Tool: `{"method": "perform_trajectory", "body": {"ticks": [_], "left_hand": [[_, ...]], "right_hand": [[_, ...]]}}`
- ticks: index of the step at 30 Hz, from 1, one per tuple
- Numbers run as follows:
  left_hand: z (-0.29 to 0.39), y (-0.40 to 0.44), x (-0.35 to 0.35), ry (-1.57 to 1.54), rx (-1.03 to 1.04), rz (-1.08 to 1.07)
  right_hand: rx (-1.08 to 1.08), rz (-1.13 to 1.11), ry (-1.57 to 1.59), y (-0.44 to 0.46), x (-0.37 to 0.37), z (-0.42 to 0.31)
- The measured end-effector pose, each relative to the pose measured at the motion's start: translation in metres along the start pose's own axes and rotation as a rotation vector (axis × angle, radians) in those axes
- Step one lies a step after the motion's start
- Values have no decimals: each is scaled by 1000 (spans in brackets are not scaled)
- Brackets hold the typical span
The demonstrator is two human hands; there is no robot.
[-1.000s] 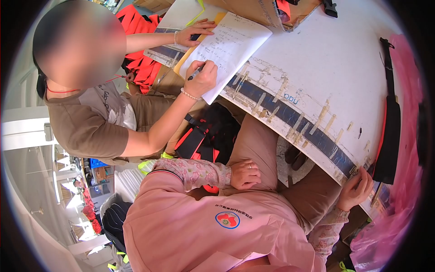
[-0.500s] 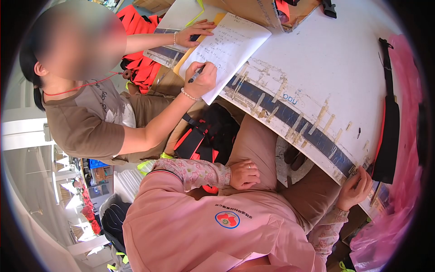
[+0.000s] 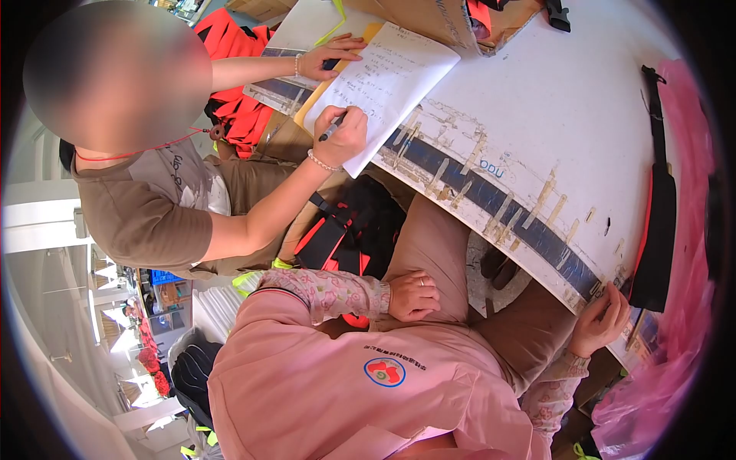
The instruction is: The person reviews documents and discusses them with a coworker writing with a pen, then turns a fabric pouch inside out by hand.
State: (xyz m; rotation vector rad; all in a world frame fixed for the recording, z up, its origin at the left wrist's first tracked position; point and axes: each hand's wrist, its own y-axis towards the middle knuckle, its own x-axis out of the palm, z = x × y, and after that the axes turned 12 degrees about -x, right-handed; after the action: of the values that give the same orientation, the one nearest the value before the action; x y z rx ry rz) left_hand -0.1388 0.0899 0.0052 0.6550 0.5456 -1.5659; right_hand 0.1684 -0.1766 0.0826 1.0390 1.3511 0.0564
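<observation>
My left hand (image 3: pixel 414 296), with a ring on one finger, rests on my brown-trousered thigh (image 3: pixel 429 238). Its fingers are curled in and nothing shows in them. At the near corner of the white table (image 3: pixel 552 130), my right hand (image 3: pixel 602 318) touches the edge with fingers loosely bent and apart, holding nothing. Closest to it lies a black strap piece with red edging (image 3: pixel 655 238). Across to the left, a co-worker's hand (image 3: pixel 343 138) holds a pen (image 3: pixel 331 129) on a written sheet of paper (image 3: pixel 399 69); their other hand (image 3: pixel 330 57) lies at the sheet's edge.
A cardboard box (image 3: pixel 437 19) stands at the far table edge beside a black buckle (image 3: pixel 558 15). Pink plastic sheeting (image 3: pixel 690 192) hangs along the right side. Red-orange straps (image 3: pixel 238 115) are piled behind the co-worker, and a black and red bundle (image 3: pixel 353 230) sits between us.
The co-worker's head has shifted slightly to the left and the writing hand has moved very little. Both my hands have stayed in place.
</observation>
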Motion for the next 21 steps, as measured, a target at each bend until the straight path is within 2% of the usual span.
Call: {"method": "perform_trajectory", "body": {"ticks": [21], "left_hand": [[-2, -1, 0, 5, 2, -5]], "right_hand": [[16, -10, -6, 0, 0, -1]]}}
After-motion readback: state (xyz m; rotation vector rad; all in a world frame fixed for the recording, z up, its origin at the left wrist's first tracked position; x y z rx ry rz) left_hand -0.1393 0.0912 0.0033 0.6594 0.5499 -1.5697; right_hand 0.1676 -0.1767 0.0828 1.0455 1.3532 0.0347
